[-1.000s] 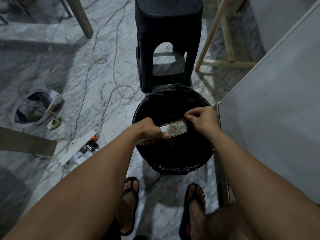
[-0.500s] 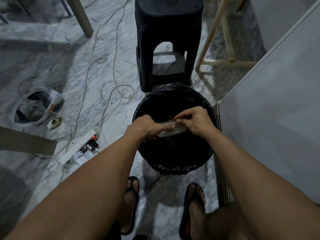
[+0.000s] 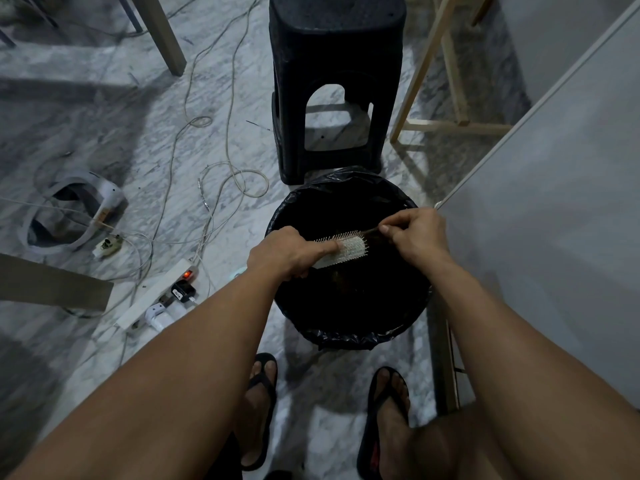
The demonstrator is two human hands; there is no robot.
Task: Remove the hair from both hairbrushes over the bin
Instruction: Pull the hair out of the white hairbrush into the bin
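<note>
- Left hand (image 3: 287, 251) grips the white hairbrush (image 3: 344, 249) over the black-lined bin (image 3: 346, 336), forefinger along it.
- Right hand (image 3: 414, 237) pinches a dark hair tuft (image 3: 371, 231) at the brush tip.

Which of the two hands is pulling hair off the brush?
The right hand: it pinches a hair strand at the hairbrush tip; the left hand only holds it.

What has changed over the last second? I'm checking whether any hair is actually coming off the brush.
The right hand, earlier pinching at the bristles, has drawn away to the brush's far end and now pulls a dark strand of hair off the hairbrush. The left hand has kept its grip on the handle, forefinger along the bristle pad. The brush stayed over the bin; stool and cables are unmoved.
</note>
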